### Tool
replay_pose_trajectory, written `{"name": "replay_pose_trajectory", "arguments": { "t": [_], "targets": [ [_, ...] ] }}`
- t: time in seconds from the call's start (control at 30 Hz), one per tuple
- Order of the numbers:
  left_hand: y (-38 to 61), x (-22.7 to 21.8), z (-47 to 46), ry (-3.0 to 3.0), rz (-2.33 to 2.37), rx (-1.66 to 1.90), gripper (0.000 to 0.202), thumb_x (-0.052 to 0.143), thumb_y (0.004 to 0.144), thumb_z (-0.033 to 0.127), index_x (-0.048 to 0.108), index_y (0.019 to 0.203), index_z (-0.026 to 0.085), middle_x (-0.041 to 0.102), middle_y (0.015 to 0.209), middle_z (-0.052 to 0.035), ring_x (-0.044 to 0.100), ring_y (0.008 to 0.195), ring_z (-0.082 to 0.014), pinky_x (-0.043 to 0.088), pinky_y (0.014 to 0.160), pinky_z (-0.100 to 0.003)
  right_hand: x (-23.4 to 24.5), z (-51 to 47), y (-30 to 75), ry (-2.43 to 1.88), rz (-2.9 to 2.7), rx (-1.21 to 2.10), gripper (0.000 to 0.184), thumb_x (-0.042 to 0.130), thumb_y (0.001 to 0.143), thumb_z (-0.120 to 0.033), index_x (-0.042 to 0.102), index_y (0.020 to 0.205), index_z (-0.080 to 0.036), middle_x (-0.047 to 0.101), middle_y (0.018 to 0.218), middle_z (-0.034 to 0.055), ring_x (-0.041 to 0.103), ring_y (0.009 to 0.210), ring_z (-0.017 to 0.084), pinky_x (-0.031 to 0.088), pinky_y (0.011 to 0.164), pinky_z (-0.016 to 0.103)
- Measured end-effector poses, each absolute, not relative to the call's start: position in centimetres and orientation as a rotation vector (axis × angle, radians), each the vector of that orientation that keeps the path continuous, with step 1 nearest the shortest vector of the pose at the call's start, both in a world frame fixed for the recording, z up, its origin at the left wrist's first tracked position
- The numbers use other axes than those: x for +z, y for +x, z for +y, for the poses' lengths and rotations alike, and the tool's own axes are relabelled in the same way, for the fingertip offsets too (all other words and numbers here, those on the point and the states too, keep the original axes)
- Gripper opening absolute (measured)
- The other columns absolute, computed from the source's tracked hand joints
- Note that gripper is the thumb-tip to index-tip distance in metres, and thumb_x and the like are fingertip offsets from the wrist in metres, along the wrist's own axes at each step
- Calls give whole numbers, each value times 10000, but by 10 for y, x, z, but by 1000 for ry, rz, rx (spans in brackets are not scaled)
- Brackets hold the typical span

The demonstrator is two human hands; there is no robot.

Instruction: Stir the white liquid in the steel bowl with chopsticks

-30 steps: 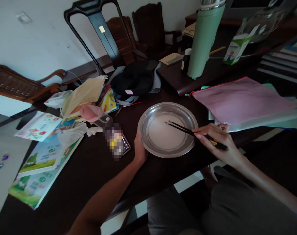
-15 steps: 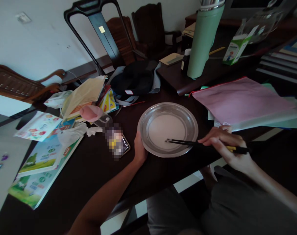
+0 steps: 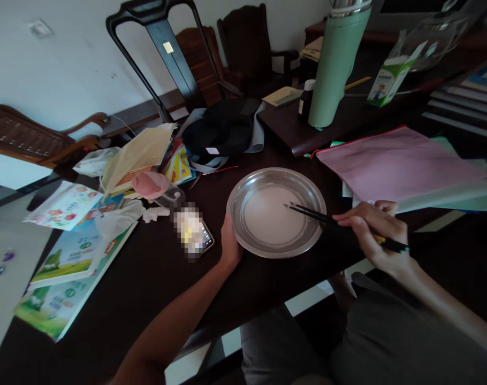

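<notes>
A round metal basin stands on the dark table, holding a whitish, milky liquid. My left hand grips the basin's left rim, with most of its fingers hidden under or behind the edge. In my right hand is a pair of dark chopsticks, the fingers closed round them to the right of the basin. Their tips lie over the liquid, slightly apart; whether they touch it I cannot tell.
A phone lies left of the basin, beside a pink-lidded cup. Booklets cover the table's left side. Behind are a black bag and a tall green flask. A pink zip folder lies at right.
The chopstick tips have moved right and a little away from me within the basin, and have parted slightly. My right hand has shifted slightly right. My left hand stays on the rim.
</notes>
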State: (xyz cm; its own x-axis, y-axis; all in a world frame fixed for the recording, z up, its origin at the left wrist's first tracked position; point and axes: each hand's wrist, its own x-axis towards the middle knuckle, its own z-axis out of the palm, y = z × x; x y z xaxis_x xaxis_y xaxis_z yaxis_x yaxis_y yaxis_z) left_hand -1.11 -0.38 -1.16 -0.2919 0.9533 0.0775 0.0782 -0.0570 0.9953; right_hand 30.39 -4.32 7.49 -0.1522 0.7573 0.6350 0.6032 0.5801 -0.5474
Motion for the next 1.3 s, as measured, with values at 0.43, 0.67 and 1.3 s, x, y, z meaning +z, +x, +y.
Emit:
{"name": "replay_pose_trajectory", "arguments": {
  "t": [0.43,0.67,1.3],
  "targets": [
    [-8,3,-6,1170,1510,1431,569,508,928,765,718,947,237,734,985,-51,651,980,-265,508,981,-443,72,-39,287,-983,-2034,402,122,593,1054,-285,683,972,-275,839,1014,4,759,796,202,380,779,442],
    [-11,-5,-5,1163,1474,1434,526,512,961,714,739,981,240,754,1007,-46,673,1043,-261,523,1002,-441,71,-37,291,-1128,-1985,207,176,571,1051,-273,705,937,-274,838,994,7,743,805,220,352,778,451],
    [-5,-2,-4,1005,1414,1461,589,500,955,739,752,1015,211,769,1052,-67,675,1047,-266,523,1008,-428,65,-32,282,-1024,-2054,340,132,595,1055,-296,724,1028,-284,831,1099,8,747,891,216,370,811,436]
  ]
}}
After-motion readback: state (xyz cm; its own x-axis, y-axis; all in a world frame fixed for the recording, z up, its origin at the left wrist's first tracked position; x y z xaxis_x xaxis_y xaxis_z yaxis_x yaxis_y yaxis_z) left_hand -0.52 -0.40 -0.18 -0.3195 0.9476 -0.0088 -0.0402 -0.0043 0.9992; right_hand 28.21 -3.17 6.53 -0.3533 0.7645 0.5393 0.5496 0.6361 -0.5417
